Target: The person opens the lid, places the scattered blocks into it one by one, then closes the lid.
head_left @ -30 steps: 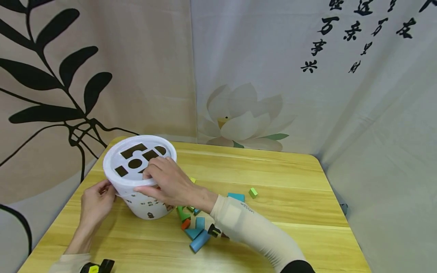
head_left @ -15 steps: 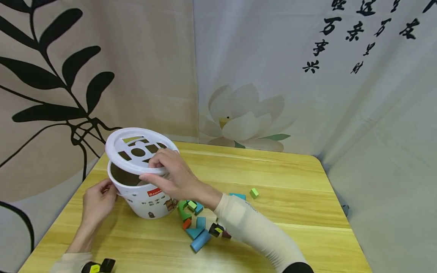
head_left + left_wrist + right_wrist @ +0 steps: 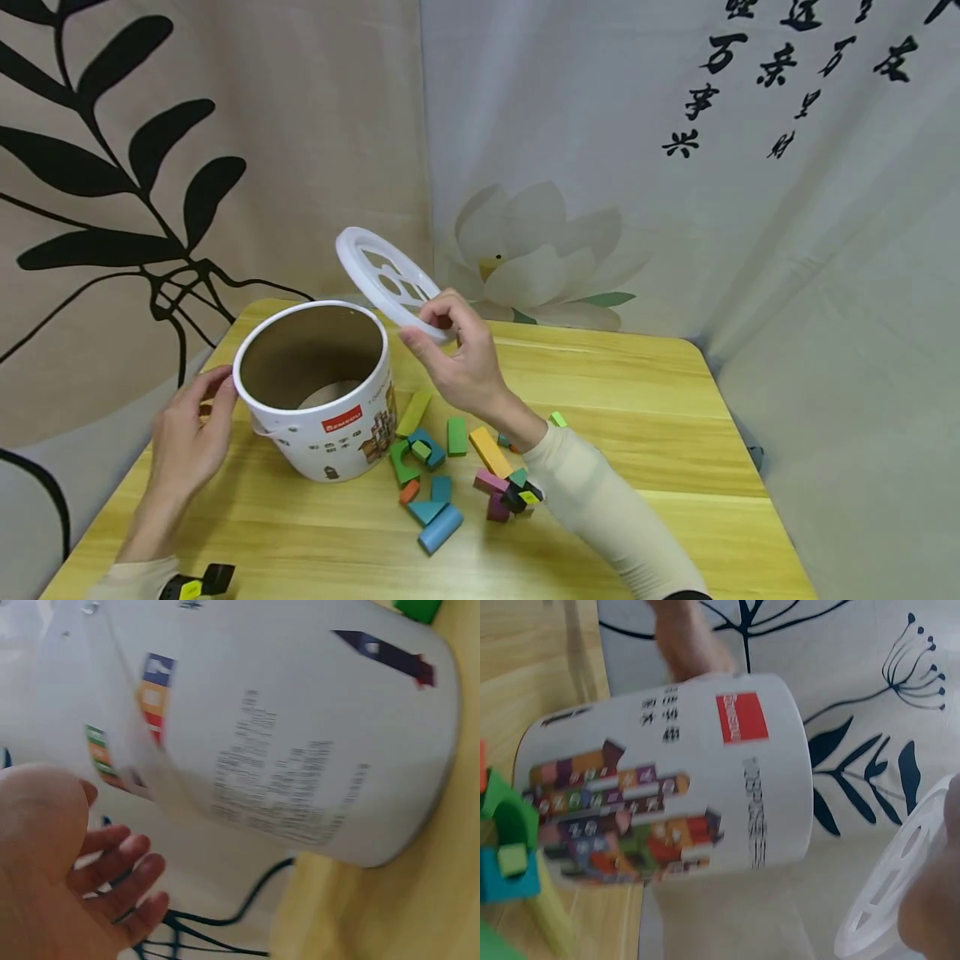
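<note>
A white printed bucket stands upright and uncovered on the table, its brown inside showing in the head view. My right hand pinches the edge of its white lid, which has shaped holes cut through it. The lid is held tilted in the air, to the right of the bucket's mouth. In the right wrist view, the lid and part of the hand show at the right edge. My left hand is at the bucket's left rim, its fingers loosely bent beside the wall in the left wrist view.
Several coloured blocks lie right of the bucket, among them a blue cylinder, a green arch and an orange bar. A small green block lies farther right. A printed curtain hangs behind the table.
My right hand has lifted the lid off the bucket and carried it up and right, tilting it. My left hand has shifted slightly up and left along the bucket's side.
</note>
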`<state>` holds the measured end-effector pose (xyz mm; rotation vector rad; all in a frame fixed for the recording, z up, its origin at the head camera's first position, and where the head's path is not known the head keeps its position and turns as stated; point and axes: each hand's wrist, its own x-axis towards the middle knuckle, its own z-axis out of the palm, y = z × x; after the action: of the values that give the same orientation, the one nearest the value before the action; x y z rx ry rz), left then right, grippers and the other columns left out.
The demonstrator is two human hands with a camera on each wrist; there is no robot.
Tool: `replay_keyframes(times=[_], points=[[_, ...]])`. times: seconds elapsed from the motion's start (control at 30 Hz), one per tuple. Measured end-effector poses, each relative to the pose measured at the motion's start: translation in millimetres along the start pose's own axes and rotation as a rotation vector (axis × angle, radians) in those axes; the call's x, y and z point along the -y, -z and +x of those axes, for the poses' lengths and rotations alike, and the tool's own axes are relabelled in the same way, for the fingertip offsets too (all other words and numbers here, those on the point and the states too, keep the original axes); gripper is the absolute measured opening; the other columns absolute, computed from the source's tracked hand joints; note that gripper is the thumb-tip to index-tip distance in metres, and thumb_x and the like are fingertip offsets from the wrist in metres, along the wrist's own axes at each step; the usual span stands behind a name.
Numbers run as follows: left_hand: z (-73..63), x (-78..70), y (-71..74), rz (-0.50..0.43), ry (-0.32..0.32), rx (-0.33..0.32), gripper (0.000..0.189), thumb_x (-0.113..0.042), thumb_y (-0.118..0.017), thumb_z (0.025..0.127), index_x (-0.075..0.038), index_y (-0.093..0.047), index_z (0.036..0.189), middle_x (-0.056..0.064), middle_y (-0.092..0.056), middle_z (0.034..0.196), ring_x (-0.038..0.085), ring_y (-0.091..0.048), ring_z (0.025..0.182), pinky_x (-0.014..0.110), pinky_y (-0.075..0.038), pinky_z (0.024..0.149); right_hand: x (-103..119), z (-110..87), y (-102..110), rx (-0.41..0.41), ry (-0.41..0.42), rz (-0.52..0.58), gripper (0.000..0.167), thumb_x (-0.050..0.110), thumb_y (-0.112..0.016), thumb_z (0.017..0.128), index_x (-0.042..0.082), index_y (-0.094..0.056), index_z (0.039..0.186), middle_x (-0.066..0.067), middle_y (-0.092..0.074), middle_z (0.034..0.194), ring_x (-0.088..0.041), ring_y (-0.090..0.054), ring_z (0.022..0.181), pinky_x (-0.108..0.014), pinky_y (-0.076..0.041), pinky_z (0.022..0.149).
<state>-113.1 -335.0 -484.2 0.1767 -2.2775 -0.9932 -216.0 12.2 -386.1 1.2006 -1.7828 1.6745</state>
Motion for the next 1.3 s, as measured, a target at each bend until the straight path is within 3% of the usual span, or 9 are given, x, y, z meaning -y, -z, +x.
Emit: replay_keyframes(times=[0.07, 0.23, 0.37, 0.53, 0.63, 0.77, 0.87, 0.97, 1.3], points=[[2.7, -9.1, 2.9, -0.055, -0.094, -0.046, 0.032, -0.013, -0.062, 0.112, 0.003, -0.074, 0.138, -0.025, -0.066, 0.12, -0.026, -0.054, 0.114, 0.001, -0.039, 0.094, -2.8, -5.0, 11.0, -0.027, -0.018, 0.004, 0.022, 0.015, -0.077, 0.108, -0.002, -0.062, 0.103, -0.016, -0.058, 0.095, -0.016, -0.053, 0.089, -0.023, -0.044, 0.081], [3.9, -36.2, 11.2, -0.079, -0.302, -0.102, 0.036, -0.013, -0.066, 0.108, 0.003, -0.074, 0.138, 0.027, -0.073, 0.134, -0.021, -0.049, 0.134, 0.005, -0.033, 0.112, -11.1, -22.0, 40.1, -0.077, -0.075, -0.03, 0.034, 0.028, -0.076, 0.11, -0.002, -0.062, 0.104, -0.015, -0.055, 0.094, -0.015, -0.05, 0.089, -0.023, -0.04, 0.08], [4.8, -56.1, 12.4, -0.062, -0.5, -0.087, 0.047, -0.037, -0.066, 0.112, 0.004, -0.077, 0.132, 0.031, -0.073, 0.132, -0.01, -0.05, 0.144, 0.013, -0.031, 0.125, -15.9, -34.6, 64.2, -0.105, -0.131, -0.103, 0.023, 0.015, -0.078, 0.107, -0.002, -0.063, 0.104, -0.012, -0.053, 0.094, -0.015, -0.049, 0.09, -0.023, -0.039, 0.08], [3.5, -73.6, 5.0, -0.025, -0.668, 0.009, 0.072, -0.064, -0.056, 0.113, 0.002, -0.079, 0.128, 0.027, -0.074, 0.131, 0.027, -0.062, 0.139, 0.024, -0.027, 0.135, -20.1, -50.6, 92.9, -0.138, -0.188, -0.189, 0.014, -0.002, -0.078, 0.101, -0.002, -0.065, 0.104, -0.009, -0.055, 0.094, -0.015, -0.049, 0.09, -0.024, -0.039, 0.08], [1.5, -76.2, 1.1, 0.049, -0.693, 0.106, 0.072, -0.066, -0.053, 0.114, -0.001, -0.079, 0.129, 0.023, -0.075, 0.132, 0.041, -0.062, 0.131, 0.027, -0.023, 0.138, -21.1, -61.8, 108.5, -0.166, -0.227, -0.229, 0.015, -0.005, -0.079, 0.098, -0.001, -0.066, 0.103, -0.007, -0.055, 0.093, -0.016, -0.049, 0.088, -0.025, -0.039, 0.078], [0.9, -72.5, -3.2, 0.132, -0.723, 0.176, 0.072, -0.066, -0.046, 0.116, -0.004, -0.079, 0.128, 0.018, -0.078, 0.127, 0.042, -0.067, 0.123, 0.033, -0.026, 0.137, -22.2, -78.6, 128.1, -0.203, -0.291, -0.292, 0.015, -0.003, -0.081, 0.099, 0.0, -0.066, 0.1, -0.004, -0.054, 0.091, -0.016, -0.048, 0.085, -0.025, -0.037, 0.075], [1.9, -69.9, -7.5, 0.163, -0.758, 0.166, 0.072, -0.065, -0.043, 0.117, -0.004, -0.081, 0.122, 0.018, -0.082, 0.117, 0.041, -0.071, 0.113, 0.045, -0.038, 0.123, -22.4, -91.4, 142.5, -0.232, -0.344, -0.348, 0.014, 0.001, -0.081, 0.1, 0.001, -0.067, 0.1, -0.002, -0.053, 0.09, -0.014, -0.048, 0.083, -0.022, -0.036, 0.07], [3.4, -68.0, -9.9, 0.171, -0.773, 0.159, 0.074, -0.066, -0.041, 0.117, -0.005, -0.082, 0.112, 0.016, -0.084, 0.107, 0.038, -0.072, 0.103, 0.055, -0.041, 0.102, -21.3, -102.1, 156.8, -0.266, -0.39, -0.393, 0.014, 0.003, -0.082, 0.101, 0.001, -0.068, 0.1, 0.0, -0.054, 0.089, -0.013, -0.048, 0.082, -0.021, -0.037, 0.069], [9.2, -65.5, -8.2, 0.142, -0.802, 0.222, 0.068, -0.065, -0.041, 0.117, -0.013, -0.075, 0.088, 0.004, -0.077, 0.083, 0.021, -0.061, 0.08, 0.039, -0.036, 0.088, -21.6, -130.4, 207.2, -0.33, -0.495, -0.542, 0.017, 0.005, -0.087, 0.097, 0.002, -0.07, 0.099, 0.001, -0.055, 0.087, -0.012, -0.049, 0.08, -0.019, -0.038, 0.068]])
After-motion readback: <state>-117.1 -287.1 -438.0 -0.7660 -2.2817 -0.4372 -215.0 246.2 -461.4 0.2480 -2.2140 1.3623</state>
